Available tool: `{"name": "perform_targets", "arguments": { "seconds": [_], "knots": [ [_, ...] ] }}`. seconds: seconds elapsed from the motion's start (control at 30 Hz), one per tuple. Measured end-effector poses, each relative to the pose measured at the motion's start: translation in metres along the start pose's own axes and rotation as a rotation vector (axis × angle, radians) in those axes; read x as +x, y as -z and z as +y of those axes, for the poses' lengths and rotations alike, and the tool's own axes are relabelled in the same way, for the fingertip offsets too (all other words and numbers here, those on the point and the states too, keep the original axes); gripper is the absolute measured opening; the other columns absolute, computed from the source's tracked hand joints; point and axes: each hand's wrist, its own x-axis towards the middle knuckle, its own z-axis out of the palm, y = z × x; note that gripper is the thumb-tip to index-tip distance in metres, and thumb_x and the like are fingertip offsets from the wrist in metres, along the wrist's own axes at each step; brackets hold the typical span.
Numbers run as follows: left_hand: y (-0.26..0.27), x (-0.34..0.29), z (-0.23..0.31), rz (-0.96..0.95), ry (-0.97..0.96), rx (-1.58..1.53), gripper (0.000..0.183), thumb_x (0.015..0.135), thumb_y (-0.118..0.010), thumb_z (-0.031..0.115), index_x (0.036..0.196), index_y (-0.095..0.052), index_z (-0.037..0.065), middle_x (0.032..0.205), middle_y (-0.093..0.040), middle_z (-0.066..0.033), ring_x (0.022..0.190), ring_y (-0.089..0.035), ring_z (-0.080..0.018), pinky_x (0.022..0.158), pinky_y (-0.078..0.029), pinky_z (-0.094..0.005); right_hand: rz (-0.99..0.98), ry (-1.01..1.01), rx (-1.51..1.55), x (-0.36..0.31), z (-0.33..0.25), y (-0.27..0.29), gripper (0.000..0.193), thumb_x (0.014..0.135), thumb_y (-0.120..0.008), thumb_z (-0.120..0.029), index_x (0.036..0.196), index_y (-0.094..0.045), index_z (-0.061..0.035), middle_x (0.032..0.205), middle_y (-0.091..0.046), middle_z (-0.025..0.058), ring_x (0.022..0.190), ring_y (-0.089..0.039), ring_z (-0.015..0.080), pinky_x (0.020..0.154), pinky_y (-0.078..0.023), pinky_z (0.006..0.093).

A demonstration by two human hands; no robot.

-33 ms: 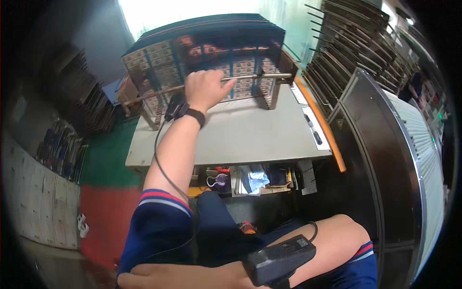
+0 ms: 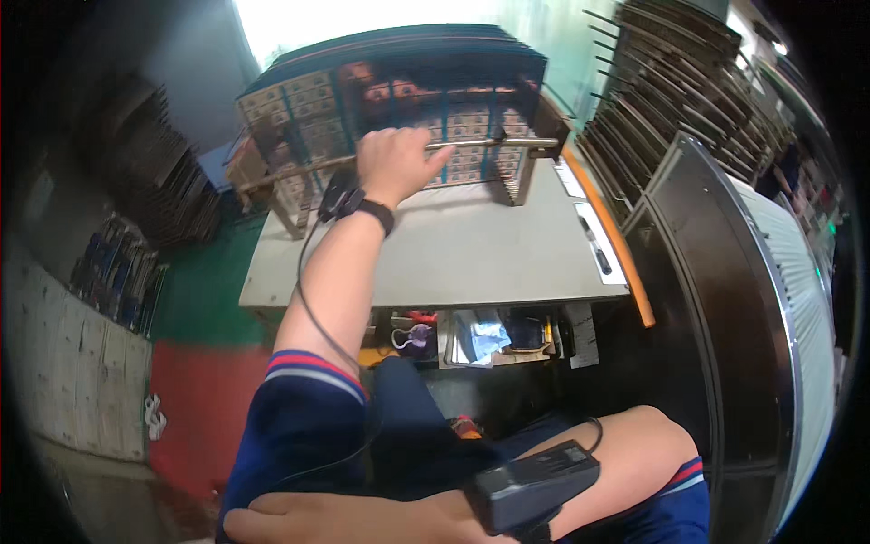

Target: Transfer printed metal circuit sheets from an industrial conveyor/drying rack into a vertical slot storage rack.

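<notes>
My left hand reaches forward with its fingers curled over a metal rod and its thumb lying toward the right. This rod runs across the front of a rack that holds a stack of upright printed panels, dark along their top edges. My right forearm lies across my lap. My right hand is at the bottom of the view, its fingers mostly cut off by the lower edge. Both wrists carry a black strapped-on box.
The rack stands on a pale table with an orange strip along its right edge. A paper with a black pen lies beside the strip. Under the tabletop a shelf holds a purple item and papers. A tall stacked rack stands at right.
The whole view has shifted slightly, so the table and rack sit a little farther right. My left hand stays on the rod.
</notes>
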Motion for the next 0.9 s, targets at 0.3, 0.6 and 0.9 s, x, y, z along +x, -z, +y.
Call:
{"name": "perform_targets", "arguments": {
  "seconds": [0.3,0.6,0.9],
  "knots": [
    [-0.007,-0.003,-0.001,0.060,0.002,-0.055,0.046,0.084,-0.060,0.056,0.067,-0.066,0.014,0.065,-0.066,-0.0064,0.066,-0.065,-0.0280,0.061,-0.047,-0.0446,0.286,0.010,0.023,-0.023,0.015,-0.022,0.033,0.080,-0.060,-0.021,0.109,-0.065,-0.0051,0.117,-0.058,0.0090,0.107,-0.056,0.0250,0.089,-0.047,0.0357],
    [-0.015,-0.004,-0.005,-0.009,0.020,-0.040,0.044,0.084,-0.060,0.058,0.080,-0.072,0.016,0.069,-0.068,-0.0049,0.069,-0.067,-0.0255,0.064,-0.049,-0.0434,0.247,0.040,-0.103,-0.053,0.043,-0.017,0.042,0.077,-0.071,-0.012,0.116,-0.064,0.0021,0.121,-0.061,0.0205,0.098,-0.062,0.0324,0.084,-0.051,0.0396],
    [-0.014,-0.007,-0.007,-0.008,0.003,-0.003,0.046,0.086,-0.057,0.059,0.085,-0.073,0.016,0.073,-0.070,-0.0051,0.074,-0.069,-0.0251,0.068,-0.052,-0.0428,0.193,-0.047,-0.362,-0.066,0.034,-0.007,0.029,0.083,-0.062,-0.007,0.109,-0.067,0.0042,0.117,-0.062,0.0191,0.094,-0.062,0.0301,0.079,-0.052,0.0361]
  ]
}}
